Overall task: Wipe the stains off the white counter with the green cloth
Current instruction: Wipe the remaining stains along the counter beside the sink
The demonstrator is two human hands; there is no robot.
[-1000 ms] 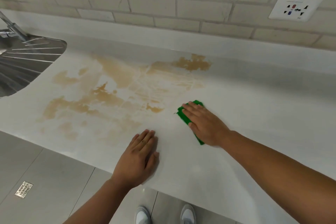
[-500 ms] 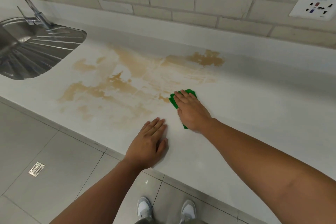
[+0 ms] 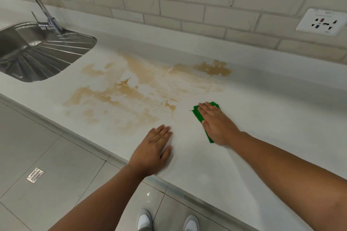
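A white counter (image 3: 262, 118) carries wide brown stains (image 3: 120, 92), with a darker patch (image 3: 214, 68) near the back edge. My right hand (image 3: 217, 124) presses flat on the green cloth (image 3: 197, 113), just right of the stains; only the cloth's left and lower edges show past my fingers. My left hand (image 3: 154, 150) rests flat on the counter near its front edge, fingers straight, holding nothing.
A steel sink with draining board (image 3: 43, 52) and a tap (image 3: 37, 2) sit at the left. A wall socket (image 3: 322, 21) is set in the tiled wall at the right. Below the counter edge are floor tiles, a floor drain (image 3: 35, 175) and my shoes (image 3: 144, 219).
My right hand has slid the green cloth to the right, away from the small stain it was next to. My left hand stays in place. The view has shifted, showing more of the sink.
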